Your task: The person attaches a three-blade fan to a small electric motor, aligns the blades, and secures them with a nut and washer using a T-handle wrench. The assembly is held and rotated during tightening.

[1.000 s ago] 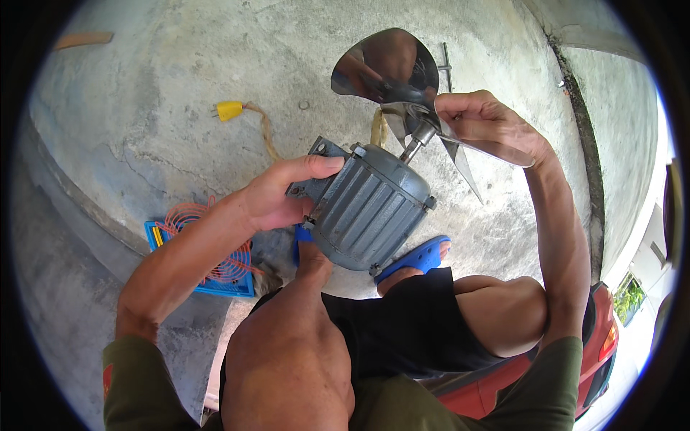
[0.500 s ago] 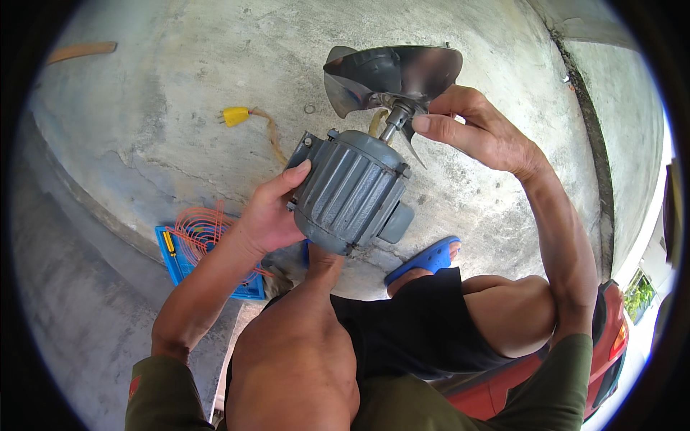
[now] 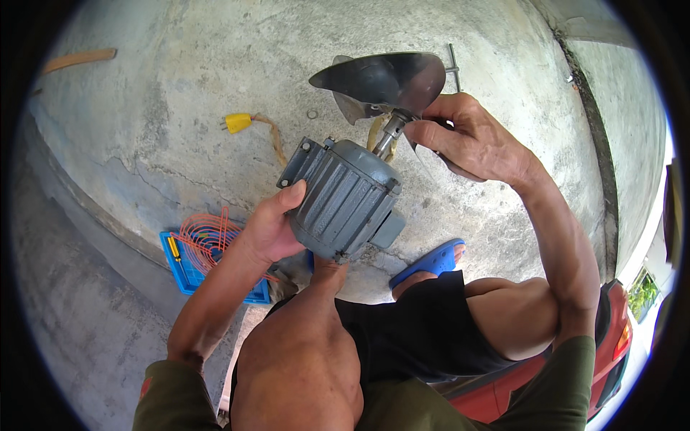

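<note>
A grey ribbed electric motor (image 3: pixel 343 201) is held up in front of me, its shaft tilted away to the upper right. My left hand (image 3: pixel 279 223) grips the motor's left side, thumb on the casing. On the shaft (image 3: pixel 390 136) sits a dark metal fan blade (image 3: pixel 392 79) with several curved vanes. My right hand (image 3: pixel 474 140) pinches the fan blade close to its hub, fingers behind a vane and thumb near the shaft; part of the grip is hidden. A cord with a yellow plug (image 3: pixel 238 123) trails to the motor's left.
A blue tray (image 3: pixel 188 281) with a yellow-handled screwdriver (image 3: pixel 173 246) and an orange wire fan guard (image 3: pixel 208 233) lies at lower left. Beyond the blade is a metal T-shaped tool (image 3: pixel 453 68). A small ring (image 3: pixel 312 113) lies on the concrete floor. A red car (image 3: pixel 503 388) stands lower right.
The fan blade has turned and shifted slightly left, with my right fingers now further around a vane. The motor has moved slightly left and down. The T-shaped tool has come into sight.
</note>
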### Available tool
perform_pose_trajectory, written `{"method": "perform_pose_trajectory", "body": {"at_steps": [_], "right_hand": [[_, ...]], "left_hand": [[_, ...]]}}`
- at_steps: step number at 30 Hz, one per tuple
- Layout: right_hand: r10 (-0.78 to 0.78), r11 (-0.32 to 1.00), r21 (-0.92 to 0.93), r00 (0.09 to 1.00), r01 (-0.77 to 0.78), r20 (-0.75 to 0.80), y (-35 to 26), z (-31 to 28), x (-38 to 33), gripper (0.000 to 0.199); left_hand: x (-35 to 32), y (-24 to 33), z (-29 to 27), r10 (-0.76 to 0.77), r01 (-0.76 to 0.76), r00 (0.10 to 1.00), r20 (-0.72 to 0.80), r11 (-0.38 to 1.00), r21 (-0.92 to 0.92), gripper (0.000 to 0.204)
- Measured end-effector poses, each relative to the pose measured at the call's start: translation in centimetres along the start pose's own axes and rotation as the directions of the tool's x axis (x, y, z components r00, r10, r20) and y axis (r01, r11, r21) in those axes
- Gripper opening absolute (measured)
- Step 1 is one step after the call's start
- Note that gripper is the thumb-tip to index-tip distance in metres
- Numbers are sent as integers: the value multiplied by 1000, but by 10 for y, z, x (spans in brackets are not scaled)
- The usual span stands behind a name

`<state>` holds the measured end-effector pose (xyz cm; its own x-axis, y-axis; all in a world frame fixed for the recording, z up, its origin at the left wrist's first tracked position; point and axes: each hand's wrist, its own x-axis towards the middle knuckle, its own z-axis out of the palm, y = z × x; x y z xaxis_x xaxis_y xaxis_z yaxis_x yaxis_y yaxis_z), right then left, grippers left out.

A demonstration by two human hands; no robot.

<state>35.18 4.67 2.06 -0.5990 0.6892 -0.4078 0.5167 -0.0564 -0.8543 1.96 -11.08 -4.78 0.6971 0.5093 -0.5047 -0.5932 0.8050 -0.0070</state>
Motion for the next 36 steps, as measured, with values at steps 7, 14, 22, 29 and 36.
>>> {"method": "perform_pose_trajectory", "body": {"at_steps": [7,14,22,29,36], "right_hand": [[138,990,33,990,-138,10,-6,11,-6,27],[-230,957,-200,969,210,-87,11,25,-14,31],[151,962,250,978,-112,-144,-16,32,-18,30],[219,954,223,974,-201,-61,-27,17,-17,28],[177,924,350,984,-155,-32,-29,0,-20,24]], "left_hand": [[-3,14,48,89,39,960,-267,897,440,83],[-12,17,45,104,42,941,-323,910,414,82],[-15,18,53,81,14,959,-271,943,331,83],[-9,14,50,91,24,960,-267,916,400,94],[-9,6,37,75,-15,983,-171,944,328,102]]}}
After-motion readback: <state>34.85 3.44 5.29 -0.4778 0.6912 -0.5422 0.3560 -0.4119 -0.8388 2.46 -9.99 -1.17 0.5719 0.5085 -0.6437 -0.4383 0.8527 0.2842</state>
